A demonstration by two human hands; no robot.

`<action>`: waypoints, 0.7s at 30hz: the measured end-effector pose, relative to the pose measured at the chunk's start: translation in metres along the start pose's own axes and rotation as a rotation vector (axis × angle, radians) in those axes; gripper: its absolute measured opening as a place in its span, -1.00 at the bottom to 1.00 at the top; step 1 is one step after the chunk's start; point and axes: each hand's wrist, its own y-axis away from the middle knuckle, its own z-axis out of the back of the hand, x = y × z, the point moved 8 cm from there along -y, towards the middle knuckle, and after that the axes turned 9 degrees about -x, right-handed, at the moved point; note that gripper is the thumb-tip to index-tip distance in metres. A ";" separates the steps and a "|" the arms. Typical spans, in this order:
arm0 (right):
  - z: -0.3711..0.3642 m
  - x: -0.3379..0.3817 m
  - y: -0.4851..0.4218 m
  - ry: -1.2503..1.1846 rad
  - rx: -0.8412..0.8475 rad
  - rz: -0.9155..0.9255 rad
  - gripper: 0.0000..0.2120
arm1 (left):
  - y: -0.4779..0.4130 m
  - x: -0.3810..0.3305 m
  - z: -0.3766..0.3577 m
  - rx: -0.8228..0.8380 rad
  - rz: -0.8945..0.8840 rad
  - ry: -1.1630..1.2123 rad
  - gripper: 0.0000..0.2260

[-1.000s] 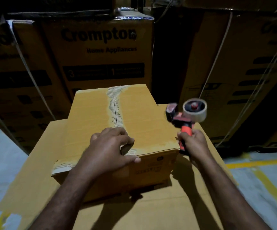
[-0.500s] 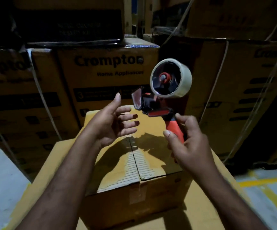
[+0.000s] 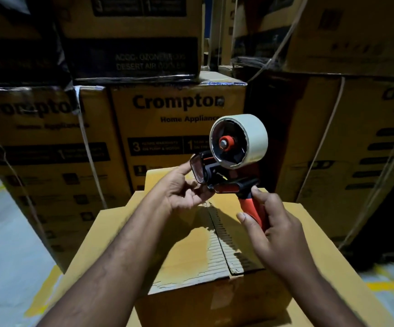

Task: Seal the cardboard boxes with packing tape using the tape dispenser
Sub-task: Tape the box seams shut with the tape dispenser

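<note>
R hand (image 3: 278,234) grips the orange handle of the tape dispenser (image 3: 226,172), held in the air mid-frame above the box (image 3: 186,253). L hand (image 3: 183,192) has fingertips at its mouth; can't tell if they pinch tape. Risks: fingers that near the cutter could get nicked, & tape may stick badly on the torn seam (image 3: 223,239). Mouth points frame-left, roll on top. Long axis runs from handle, lower right, to mouth, upper left.

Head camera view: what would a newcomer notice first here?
A red-and-black tape dispenser with a pale tape roll is held up in the middle, the right hand gripping its handle and the left hand touching its front end. Beneath lies a cardboard box with a torn, untaped seam, before stacked Crompton cartons.
</note>
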 end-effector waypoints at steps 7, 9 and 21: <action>-0.019 -0.003 -0.003 0.031 0.018 0.006 -0.50 | -0.021 -0.028 0.013 -0.036 -0.083 -0.267 -0.92; -0.024 -0.007 -0.004 0.031 0.027 -0.010 -0.50 | -0.029 -0.039 0.018 -0.051 -0.117 -0.436 -0.92; -0.052 -0.027 -0.030 0.029 0.050 -0.136 -0.47 | -0.063 -0.115 -0.005 -0.181 -0.457 -1.054 -0.86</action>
